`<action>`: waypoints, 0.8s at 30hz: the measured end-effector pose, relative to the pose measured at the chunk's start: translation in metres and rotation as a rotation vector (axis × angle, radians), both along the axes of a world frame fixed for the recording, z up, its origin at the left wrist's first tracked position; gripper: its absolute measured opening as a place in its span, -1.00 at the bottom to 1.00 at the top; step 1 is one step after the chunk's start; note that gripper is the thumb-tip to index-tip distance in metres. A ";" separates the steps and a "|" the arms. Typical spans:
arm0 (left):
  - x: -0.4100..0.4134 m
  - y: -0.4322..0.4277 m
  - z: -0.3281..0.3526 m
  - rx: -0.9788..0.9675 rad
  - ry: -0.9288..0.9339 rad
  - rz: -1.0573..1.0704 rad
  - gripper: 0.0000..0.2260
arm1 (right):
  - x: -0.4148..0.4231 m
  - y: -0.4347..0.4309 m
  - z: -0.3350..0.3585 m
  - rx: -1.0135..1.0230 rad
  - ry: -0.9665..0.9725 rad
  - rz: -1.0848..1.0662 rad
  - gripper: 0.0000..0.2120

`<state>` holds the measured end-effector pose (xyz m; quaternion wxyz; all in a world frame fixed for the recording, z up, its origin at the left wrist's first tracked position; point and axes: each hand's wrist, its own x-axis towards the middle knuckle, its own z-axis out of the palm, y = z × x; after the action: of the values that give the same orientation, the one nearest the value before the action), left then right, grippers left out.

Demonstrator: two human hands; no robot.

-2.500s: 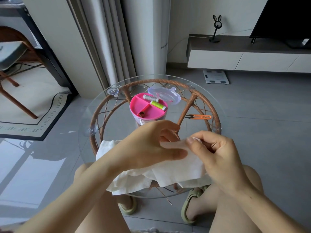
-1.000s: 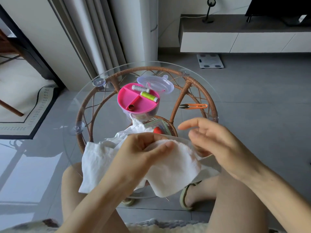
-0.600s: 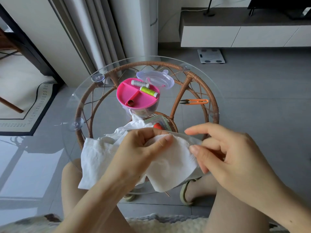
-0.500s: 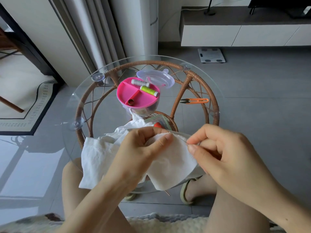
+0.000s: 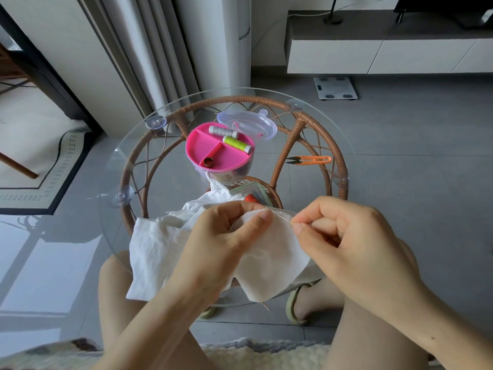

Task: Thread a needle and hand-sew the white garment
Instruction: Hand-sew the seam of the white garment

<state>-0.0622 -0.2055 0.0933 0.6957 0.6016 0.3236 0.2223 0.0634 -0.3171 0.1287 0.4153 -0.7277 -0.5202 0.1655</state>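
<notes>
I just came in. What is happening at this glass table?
A person is hand-sewing at a round glass table. The left hand grips a fold of the white garment, and the right hand pinches a needle pointing at the fabric edge beside the left thumb. Behind them, the pink sewing box stands open with two thread spools, its clear lid beside it; the orange snips lie untouched.

A box (image 5: 213,153) sits mid-worktop (image 5: 128,145), two spools (image 5: 222,130) in it, its lid (image 5: 248,124) just behind, snips (image 5: 310,160) to its right. A garment (image 5: 157,247) drapes over the near edge, the left hand (image 5: 226,236) on it, the right hand (image 5: 352,236) beside, a needle (image 5: 280,218) between them.
</notes>
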 end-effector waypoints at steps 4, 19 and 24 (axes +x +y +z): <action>0.000 0.000 -0.001 -0.001 -0.006 -0.005 -0.76 | 0.001 0.001 0.000 -0.023 0.002 -0.003 -0.83; 0.002 0.000 0.002 -0.015 0.000 -0.006 -0.89 | 0.000 0.002 0.000 -0.028 -0.032 -0.009 -0.82; 0.001 0.000 0.002 0.015 0.006 -0.018 -0.82 | -0.001 0.001 -0.003 -0.005 -0.079 -0.026 -0.83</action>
<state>-0.0611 -0.2058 0.0952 0.6921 0.6105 0.3184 0.2165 0.0627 -0.3161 0.1260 0.3948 -0.7415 -0.5261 0.1324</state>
